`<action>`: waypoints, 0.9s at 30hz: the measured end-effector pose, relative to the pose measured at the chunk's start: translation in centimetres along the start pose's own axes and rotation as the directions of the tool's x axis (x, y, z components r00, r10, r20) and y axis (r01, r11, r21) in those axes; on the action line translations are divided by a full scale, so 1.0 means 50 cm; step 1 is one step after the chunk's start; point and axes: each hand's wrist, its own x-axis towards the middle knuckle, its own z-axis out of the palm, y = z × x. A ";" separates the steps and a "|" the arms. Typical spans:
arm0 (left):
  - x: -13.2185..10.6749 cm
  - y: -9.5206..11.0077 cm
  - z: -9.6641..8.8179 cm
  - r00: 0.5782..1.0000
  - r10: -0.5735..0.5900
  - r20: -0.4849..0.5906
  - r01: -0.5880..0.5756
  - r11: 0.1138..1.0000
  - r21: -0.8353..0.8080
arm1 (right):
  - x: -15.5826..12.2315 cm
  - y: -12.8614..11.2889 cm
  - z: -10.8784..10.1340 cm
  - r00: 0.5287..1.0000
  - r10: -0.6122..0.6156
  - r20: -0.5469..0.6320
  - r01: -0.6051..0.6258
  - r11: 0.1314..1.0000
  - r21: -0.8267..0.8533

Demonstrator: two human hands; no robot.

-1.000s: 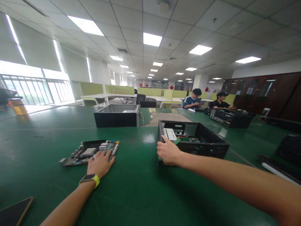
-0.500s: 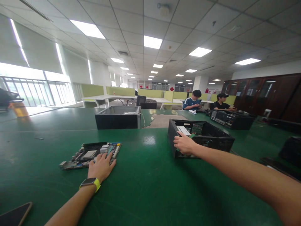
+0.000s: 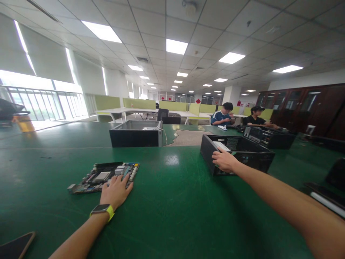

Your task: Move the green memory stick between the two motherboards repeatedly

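Note:
A motherboard (image 3: 104, 175) lies flat on the green tabletop to the left, its square processor socket area facing up. Spread over its near right part is my left hand (image 3: 115, 189), fingers apart, a watch with a yellow-green band on the wrist. To the right stands an open black computer case (image 3: 250, 160), lying on its side with a silver drive-like part (image 3: 221, 145) inside. My right hand (image 3: 224, 160) grips the case's near left rim; some of its fingertips are hidden behind the edge.
Another open case (image 3: 136, 138) sits at the back centre. A third case (image 3: 269, 136) is beyond the right one, near two seated people (image 3: 223, 116). A dark flat object (image 3: 17, 246) lies at the lower left. A small dark piece (image 3: 45, 157) lies left of the motherboard.
The computer case has slid right and slightly away, my right hand moving with it. My left hand and the motherboard have stayed in place.

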 end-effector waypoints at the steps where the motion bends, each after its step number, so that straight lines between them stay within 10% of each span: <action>1: 0.000 0.000 0.000 1.000 0.001 0.000 -0.001 1.000 -0.002 | -0.002 0.006 0.005 1.000 0.008 -0.002 -0.008 1.000 0.000; 20: 0.010 0.005 -0.033 0.996 -0.042 0.082 0.050 0.994 -0.096 | 0.011 -0.022 -0.003 0.958 0.280 0.066 -0.278 0.960 -0.036; 27: -0.042 0.101 -0.071 0.992 0.121 -0.028 -0.123 0.983 -0.140 | 0.085 -0.121 -0.018 0.893 0.451 -0.004 -0.449 0.889 0.093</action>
